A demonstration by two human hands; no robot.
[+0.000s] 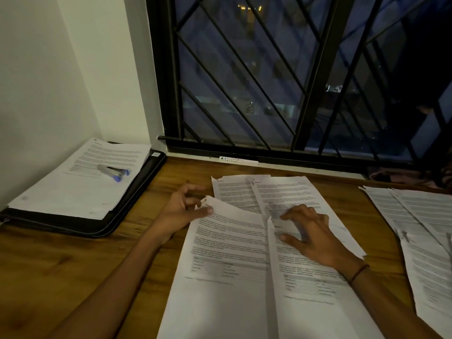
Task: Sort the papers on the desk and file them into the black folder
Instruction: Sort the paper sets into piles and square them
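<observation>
Head view: one stack point(80, 189) lies on folder point(137, 192). Left hand point(181, 211) pinches sheet point(227, 241) corner; right hand point(315, 238) spread flat, holding nothing. Most papers point(425, 241) unfiled.

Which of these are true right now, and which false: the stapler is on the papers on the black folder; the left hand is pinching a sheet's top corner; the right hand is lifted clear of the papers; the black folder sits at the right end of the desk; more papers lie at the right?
1. The stapler lies on the papers on the black folder. True.
2. The left hand pinches the top corner of the near left sheet. True.
3. The right hand is lifted clear. False: it rests flat on the near right sheet.
4. The black folder is at the right end. False: it is at the left, by the wall.
5. More papers lie at the right. True.
</observation>
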